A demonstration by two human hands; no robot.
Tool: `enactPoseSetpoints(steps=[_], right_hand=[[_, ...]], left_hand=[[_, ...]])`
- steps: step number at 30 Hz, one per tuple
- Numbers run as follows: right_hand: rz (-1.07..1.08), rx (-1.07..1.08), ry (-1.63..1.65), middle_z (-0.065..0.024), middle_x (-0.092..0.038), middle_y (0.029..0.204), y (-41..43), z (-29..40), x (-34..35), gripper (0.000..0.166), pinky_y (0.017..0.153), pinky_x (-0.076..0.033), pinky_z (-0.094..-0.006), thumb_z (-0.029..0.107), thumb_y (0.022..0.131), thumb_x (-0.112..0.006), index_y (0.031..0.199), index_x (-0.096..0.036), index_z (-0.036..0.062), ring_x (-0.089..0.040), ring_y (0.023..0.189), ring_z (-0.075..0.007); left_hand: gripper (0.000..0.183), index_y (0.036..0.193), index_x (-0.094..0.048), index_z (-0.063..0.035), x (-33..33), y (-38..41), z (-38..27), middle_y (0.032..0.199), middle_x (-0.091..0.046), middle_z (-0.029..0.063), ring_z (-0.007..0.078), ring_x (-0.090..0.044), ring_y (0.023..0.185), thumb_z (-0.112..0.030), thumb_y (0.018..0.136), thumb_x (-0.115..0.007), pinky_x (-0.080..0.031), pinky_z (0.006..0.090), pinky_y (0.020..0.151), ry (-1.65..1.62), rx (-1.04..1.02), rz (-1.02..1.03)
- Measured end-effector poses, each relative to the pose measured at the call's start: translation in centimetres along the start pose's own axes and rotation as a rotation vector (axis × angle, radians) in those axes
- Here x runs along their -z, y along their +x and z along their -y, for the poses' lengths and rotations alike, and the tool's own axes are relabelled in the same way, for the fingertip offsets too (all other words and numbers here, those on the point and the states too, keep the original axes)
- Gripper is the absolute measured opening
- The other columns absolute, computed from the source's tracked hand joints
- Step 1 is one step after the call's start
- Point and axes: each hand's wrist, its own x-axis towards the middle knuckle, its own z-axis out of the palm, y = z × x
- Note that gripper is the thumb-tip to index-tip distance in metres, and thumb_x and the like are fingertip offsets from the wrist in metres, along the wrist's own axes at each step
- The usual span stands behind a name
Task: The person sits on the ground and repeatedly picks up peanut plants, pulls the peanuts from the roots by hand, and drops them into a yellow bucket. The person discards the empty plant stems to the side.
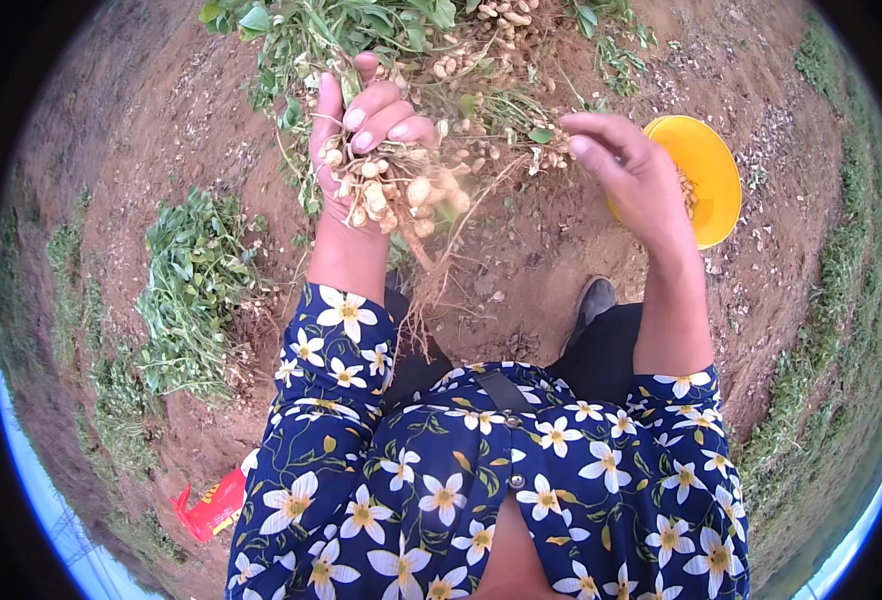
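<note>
My left hand (377, 120) grips the stems of an uprooted peanut plant. Its cluster of pale peanut pods (381, 191) hangs below my fingers, and the thin brown roots (429, 281) trail down in front of my sleeve. To the right, my right hand (628, 169) is raised with thumb and forefinger apart. I see nothing between those fingertips; its palm is partly hidden. Just behind it stands a yellow bucket (715, 172), partly covered by the hand, with some peanuts (687, 191) inside.
Ahead lies a heap of peanut plants (381, 30) with pods among the leaves. Another pile of plants (197, 292) rests on the soil at left. A red bag (215, 506) bearing writing is at lower left. My shoe (591, 304) stands on the bare soil (516, 262).
</note>
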Motion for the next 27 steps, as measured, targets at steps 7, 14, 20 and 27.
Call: enactPoseSetpoints(steps=[7, 14, 20, 27], right_hand=[[0.297, -0.142, 0.525, -0.007, -0.065, 0.098, -1.8, 2.9, -7.7, 0.036, 0.081, -0.052, -0.0277, 0.02, 0.09, -0.069, 0.117, -0.059, 0.0004, -0.062, 0.091, -0.0125], [0.248, -0.06, 0.663, -0.0033, -0.063, 0.087, -1.1, 3.3, -6.5, 0.027, 0.073, -0.051, -0.0258, 0.02, 0.096, -0.06, 0.112, -0.061, -0.0018, -0.06, 0.079, -0.0095], [0.318, -0.192, 1.35, -0.0012, -0.059, 0.082, -2.0, 2.4, -5.8, 0.025, 0.071, -0.048, -0.0256, 0.018, 0.098, -0.055, 0.114, -0.061, 0.0003, -0.057, 0.075, -0.0114], [-0.014, 0.16, 1.313, 0.0005, -0.049, 0.083, -0.5, 1.9, 3.5, 0.031, 0.069, -0.043, -0.0271, 0.024, 0.1, -0.05, 0.118, -0.054, -0.0002, -0.049, 0.078, -0.0122]], left_hand=[[0.04, 0.119, -0.055, -0.0068, 0.0, 0.6, 1.0, 0.068, -0.048, -0.0039, 0.0083, -0.046, 0.056, -0.041, 0.102, -0.042, -0.038, 0.0295, 0.069, 0.017, -0.054, 0.004], [0.043, 0.124, -0.05, -0.0054, 0.6, 0.5, 0.7, 0.068, -0.047, -0.0036, 0.0069, -0.045, 0.052, -0.04, 0.103, -0.036, -0.039, 0.0278, 0.063, -0.009, 0.136, 0.078], [0.045, 0.128, -0.045, -0.0034, 0.1, 0.5, 1.5, 0.065, -0.044, -0.0038, 0.0056, -0.043, 0.049, -0.039, 0.104, -0.032, -0.042, 0.0274, 0.059, 0.214, 0.247, 0.153], [0.043, 0.127, -0.046, -0.0047, 1.0, 0.2, -2.1, 0.068, -0.047, -0.0038, 0.0056, -0.046, 0.05, -0.039, 0.103, -0.035, -0.04, 0.026, 0.058, 0.153, 0.132, 0.275]])
